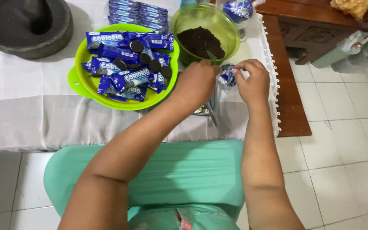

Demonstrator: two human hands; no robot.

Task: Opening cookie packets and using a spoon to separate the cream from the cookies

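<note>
Head view: your left hand (pixel 197 81) & right hand (pixel 252 81) both pinch a small crinkled blue-and-clear plastic biscuit wrapper (pixel 226 77) between them, just in front of the translucent green plastic bowl (pixel 231 32) w/ dark crumbs (pixel 200 41), above the white-clothed surface (pixel 22 93).

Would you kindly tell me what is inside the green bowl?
The green bowl holds dark crumbs heaped at the bottom, with a thin utensil sticking in. The left hand covers the near rim, so the utensil's handle cannot be seen.
</note>
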